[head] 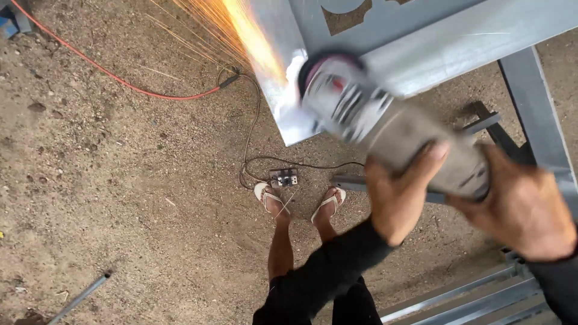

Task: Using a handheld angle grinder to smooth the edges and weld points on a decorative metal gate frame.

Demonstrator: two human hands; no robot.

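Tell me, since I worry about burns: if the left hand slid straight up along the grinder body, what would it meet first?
Probably the grey angle grinder's blurred head and guard, then the shiny sheet-metal panel throwing orange sparks. The left hand grips the body; depth is unclear.

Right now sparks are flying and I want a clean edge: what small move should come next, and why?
Probably ease the grinder slowly along the panel edge. Both hands, left and right, grip it, and the sparks stream away from the feet.
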